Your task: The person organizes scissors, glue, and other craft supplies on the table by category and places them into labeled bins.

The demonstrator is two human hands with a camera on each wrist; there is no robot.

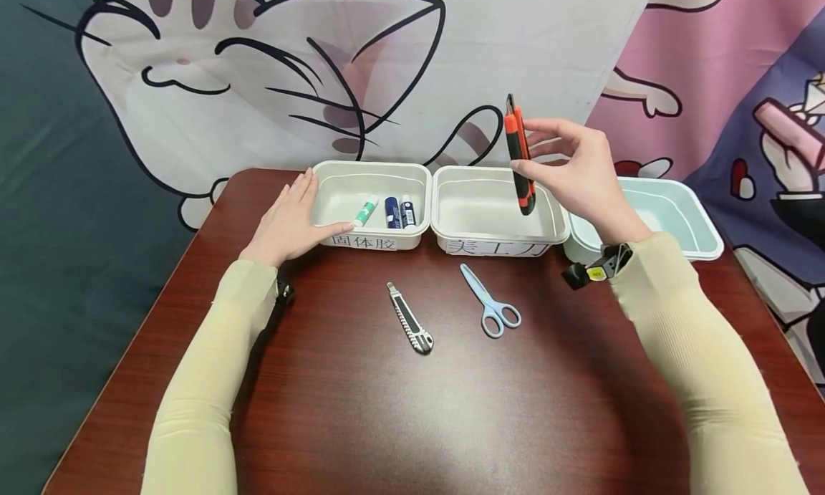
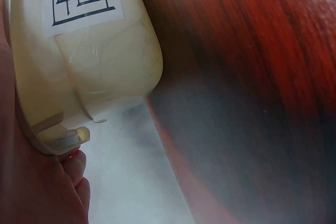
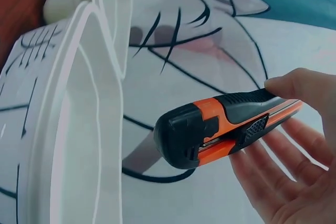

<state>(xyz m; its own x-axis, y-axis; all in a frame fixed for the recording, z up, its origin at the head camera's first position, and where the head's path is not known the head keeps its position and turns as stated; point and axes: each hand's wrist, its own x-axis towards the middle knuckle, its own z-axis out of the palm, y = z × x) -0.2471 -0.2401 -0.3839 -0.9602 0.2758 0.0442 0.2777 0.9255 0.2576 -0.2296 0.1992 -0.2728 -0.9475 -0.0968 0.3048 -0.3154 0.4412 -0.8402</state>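
Note:
My right hand point(image 1: 573, 169) pinches an orange and black utility knife point(image 1: 519, 155) between thumb and fingers, above the middle white bin point(image 1: 473, 205). The knife stands nearly upright, its metal tip at the top. In the right wrist view its black rounded end point(image 3: 181, 135) points toward the bin. My left hand point(image 1: 283, 219) rests at the left end of the left white bin point(image 1: 335, 190), fingers extended along its side and thumb at the front rim. That bin holds a green and white tube point(image 1: 366, 212) and two blue and white glue sticks point(image 1: 393, 213).
On the brown table point(image 1: 361, 409) lie a silver and black utility knife point(image 1: 409, 319) and light blue scissors point(image 1: 490, 301). A pale blue bin point(image 1: 670, 215) stands at the right, partly behind my right wrist. Labels front the two white bins, and a cat-print cloth point(image 1: 387, 65) hangs behind.

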